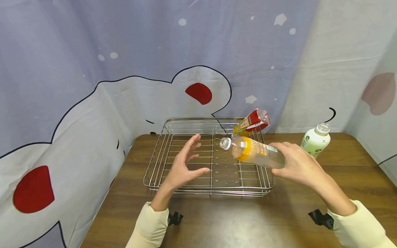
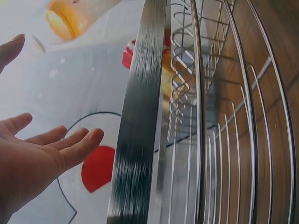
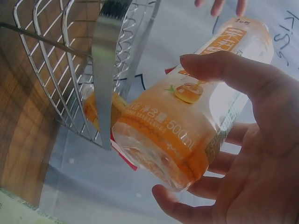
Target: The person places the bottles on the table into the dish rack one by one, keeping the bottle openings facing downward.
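Observation:
My right hand [image 1: 296, 162] grips a clear plastic drink bottle [image 1: 258, 151] with an orange label near its base end. The bottle is tilted almost level over the right part of a metal wire rack [image 1: 211, 189], its uncapped mouth pointing left. In the right wrist view, the label of the bottle [image 3: 187, 98] reads 500mL, with thumb and fingers wrapped around it. My left hand [image 1: 183, 168] hovers above the rack's left part, fingers spread and holding nothing. The left wrist view shows the left hand [image 2: 42, 154] beside the rack's flat metal rim [image 2: 140, 121].
A red and yellow bottle [image 1: 252, 121] leans upside down in the rack's back right corner. To the right, a pale green bottle [image 1: 315, 139] stands on the wooden table [image 1: 217, 224]. A patterned curtain [image 1: 139, 103] hangs behind and around the table.

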`<state>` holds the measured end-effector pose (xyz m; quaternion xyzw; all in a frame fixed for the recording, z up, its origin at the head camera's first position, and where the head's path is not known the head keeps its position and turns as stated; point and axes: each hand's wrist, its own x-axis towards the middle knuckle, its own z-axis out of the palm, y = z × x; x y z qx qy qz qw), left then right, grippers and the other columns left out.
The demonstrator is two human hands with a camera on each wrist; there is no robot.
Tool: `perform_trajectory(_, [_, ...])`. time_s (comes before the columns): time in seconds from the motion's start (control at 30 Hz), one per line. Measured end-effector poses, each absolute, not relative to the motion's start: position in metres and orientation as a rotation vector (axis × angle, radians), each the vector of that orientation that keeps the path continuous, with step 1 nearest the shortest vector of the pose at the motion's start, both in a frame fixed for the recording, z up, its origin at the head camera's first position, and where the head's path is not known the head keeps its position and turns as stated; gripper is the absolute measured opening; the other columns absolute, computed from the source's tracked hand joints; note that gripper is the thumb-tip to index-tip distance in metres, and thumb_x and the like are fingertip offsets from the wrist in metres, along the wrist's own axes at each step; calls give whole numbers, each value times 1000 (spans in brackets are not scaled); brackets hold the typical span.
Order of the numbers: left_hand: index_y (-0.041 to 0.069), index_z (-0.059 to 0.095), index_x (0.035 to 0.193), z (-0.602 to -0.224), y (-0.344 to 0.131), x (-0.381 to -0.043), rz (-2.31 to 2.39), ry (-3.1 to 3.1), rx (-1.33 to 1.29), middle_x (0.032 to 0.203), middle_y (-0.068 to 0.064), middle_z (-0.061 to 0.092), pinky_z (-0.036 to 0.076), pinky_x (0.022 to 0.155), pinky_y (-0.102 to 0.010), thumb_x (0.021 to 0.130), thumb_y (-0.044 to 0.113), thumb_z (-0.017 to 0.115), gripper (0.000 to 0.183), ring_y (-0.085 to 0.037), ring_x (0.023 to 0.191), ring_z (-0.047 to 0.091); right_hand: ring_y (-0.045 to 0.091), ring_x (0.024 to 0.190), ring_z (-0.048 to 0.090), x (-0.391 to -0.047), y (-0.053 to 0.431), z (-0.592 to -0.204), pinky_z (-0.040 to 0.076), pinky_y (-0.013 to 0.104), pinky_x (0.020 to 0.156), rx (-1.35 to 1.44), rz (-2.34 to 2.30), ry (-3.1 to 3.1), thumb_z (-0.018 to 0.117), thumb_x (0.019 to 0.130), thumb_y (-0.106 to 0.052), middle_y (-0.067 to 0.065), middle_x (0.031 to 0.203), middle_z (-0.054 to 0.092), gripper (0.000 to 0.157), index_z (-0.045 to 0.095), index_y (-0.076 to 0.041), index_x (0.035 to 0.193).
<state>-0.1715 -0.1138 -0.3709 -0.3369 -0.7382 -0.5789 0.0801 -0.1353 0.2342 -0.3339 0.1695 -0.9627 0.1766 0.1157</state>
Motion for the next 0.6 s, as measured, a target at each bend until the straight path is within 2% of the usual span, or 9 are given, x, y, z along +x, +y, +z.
perform_trajectory(0.17, [8,30,155,-372,-104,-172,-1788,-2170,-1069,155,-12,35,48,98,-50,70,-6,85,102,-37,132,44,40,99,61,-136,227,-334,51,59,73,499,438,-2853,85,62,-21,20,113,66,68,63,-5,124])
perform_trajectory(0.3, [4,30,153,-374,-94,-173,-1821,-2139,-1133,155,-15,35,49,95,-54,69,-9,84,101,-42,130,45,41,99,60,-136,221,-334,51,60,70,507,386,-2866,86,61,-21,20,113,66,69,63,-6,125])
perform_trajectory(0.5, [1,33,152,-378,-83,-172,-1857,-2131,-1157,153,-16,38,52,92,-47,69,-10,84,98,-36,128,49,42,100,60,-136,214,-336,51,59,65,532,324,-2863,87,60,-22,20,116,66,71,63,-5,125])
perform_trajectory(0.6, [-2,34,150,-381,-79,-171,-1874,-2121,-1168,152,-18,38,54,89,-47,68,-11,84,97,-36,126,52,43,102,60,-135,210,-336,51,60,67,542,310,-2864,87,60,-22,21,117,65,72,63,-5,125])
